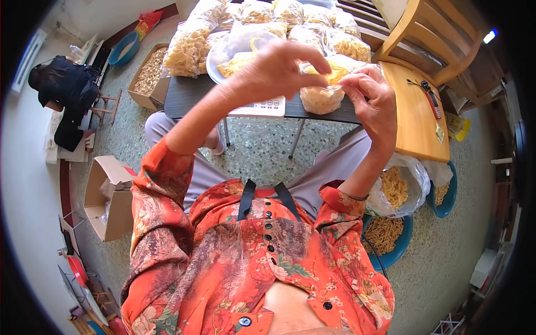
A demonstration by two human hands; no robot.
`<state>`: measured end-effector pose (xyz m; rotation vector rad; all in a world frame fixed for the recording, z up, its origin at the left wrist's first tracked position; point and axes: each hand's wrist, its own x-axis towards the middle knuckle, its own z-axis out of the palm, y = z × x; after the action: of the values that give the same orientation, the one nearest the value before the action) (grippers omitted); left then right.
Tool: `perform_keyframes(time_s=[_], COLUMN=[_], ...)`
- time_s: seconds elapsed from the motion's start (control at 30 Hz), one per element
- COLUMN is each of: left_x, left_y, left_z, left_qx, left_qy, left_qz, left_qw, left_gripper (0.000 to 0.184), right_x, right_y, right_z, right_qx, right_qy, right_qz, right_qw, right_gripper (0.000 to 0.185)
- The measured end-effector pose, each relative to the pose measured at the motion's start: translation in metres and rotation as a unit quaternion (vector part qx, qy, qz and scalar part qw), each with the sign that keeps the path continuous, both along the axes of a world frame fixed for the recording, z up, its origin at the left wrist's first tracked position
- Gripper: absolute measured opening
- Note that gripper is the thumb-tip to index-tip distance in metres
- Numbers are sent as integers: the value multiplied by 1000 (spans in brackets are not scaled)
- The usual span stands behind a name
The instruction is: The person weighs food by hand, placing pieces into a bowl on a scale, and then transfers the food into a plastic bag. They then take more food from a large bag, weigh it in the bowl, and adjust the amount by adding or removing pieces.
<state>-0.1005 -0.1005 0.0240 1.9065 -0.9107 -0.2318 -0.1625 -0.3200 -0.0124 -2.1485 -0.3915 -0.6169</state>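
A clear plastic bag (322,100) packed with pale yellowish strips stands at the front edge of the dark table (190,96). My right hand (373,97) pinches the bag's rim on its right side, thumb against fingers. Above the bag's left side is my left hand (276,70), its fingers curved and apart, slightly smeared by motion; I see nothing held in it. Behind that hand, partly hidden, a white bowl (213,66) holds a plastic liner and more strips. A white scale (271,107) with printed buttons shows below my left wrist.
Several filled bags (192,47) crowd the table's back. A wooden chair (416,109) at right bears a red-handled tool (434,106). Beside my right leg are a lined container (410,167) and blue basins (412,237). Cardboard boxes (103,206) and another person (67,92) are at left.
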Motion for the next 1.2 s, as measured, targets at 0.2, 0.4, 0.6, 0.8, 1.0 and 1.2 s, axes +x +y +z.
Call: perform_keyframes(time_s=[0.2, 0.4, 0.6, 0.8, 1.0, 1.2], left_x=[88, 112, 110, 126, 109, 95], left_y=[60, 67, 56, 64, 78, 90], left_z=[-21, -53, -58, -75, -53, -35], left_qx=[129, 338, 420, 412, 324, 191], left_qy=[-289, -353, -368, -343, -304, -259], left_qz=[132, 115, 99, 100, 199, 228], left_qw=[939, 865, 823, 839, 873, 919], left_gripper=[12, 20, 16, 9, 7, 10], right_x=[0, 0, -1, -1, -1, 1], right_y=[-1, 1, 0, -1, 0, 2], right_z=[-5, -1, -1, 0, -1, -3], right_qx=[10, -4, 2, -6, -2, 3], right_qy=[-8, -14, -4, -3, -1, -4], right_qz=[0, 1, -2, -8, -8, 3], right_qw=[1000, 1000, 1000, 1000, 1000, 1000], right_gripper=[9, 9, 9, 9, 8, 9])
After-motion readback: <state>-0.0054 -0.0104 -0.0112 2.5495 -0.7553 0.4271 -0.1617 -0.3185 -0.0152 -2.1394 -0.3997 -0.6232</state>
